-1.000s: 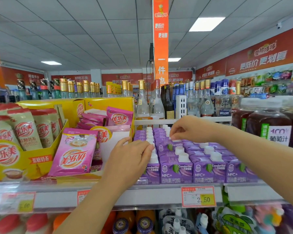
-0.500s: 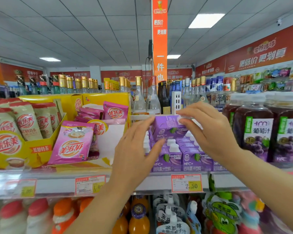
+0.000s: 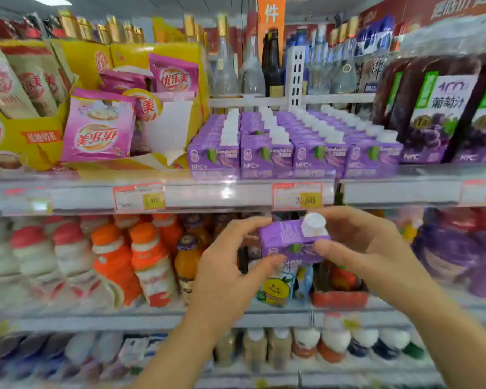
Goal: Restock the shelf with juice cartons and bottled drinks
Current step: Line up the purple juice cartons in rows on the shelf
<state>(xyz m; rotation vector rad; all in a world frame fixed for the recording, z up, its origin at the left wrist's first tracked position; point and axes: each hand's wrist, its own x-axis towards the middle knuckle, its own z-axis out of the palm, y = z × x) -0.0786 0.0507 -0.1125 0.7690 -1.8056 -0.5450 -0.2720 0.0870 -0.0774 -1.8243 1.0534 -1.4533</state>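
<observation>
Left hand (image 3: 230, 265): grip pinches the left end of 1 purple juice carton (image 3: 286, 242), thumb under, fingers over.
Carton: tilted, in the air below the shelf rail (image 3: 222, 196), white cap (image 3: 314, 223) uppermost.
Right hand (image 3: 368, 248): grip curled round the cap end.

Risk: both holds look fingertip-only, so the carton could slip or twist. On lifting, the cap could catch the rail.

Around:
- pink sachets (image 3: 98, 136), upper left
- orange-capped bottles (image 3: 149, 262) on the lower shelf, left of the left hand
- matching cartons (image 3: 292, 153), 4 across, filled to the shelf front, no open slot visible
- grape juice bottles (image 3: 438, 113), right
</observation>
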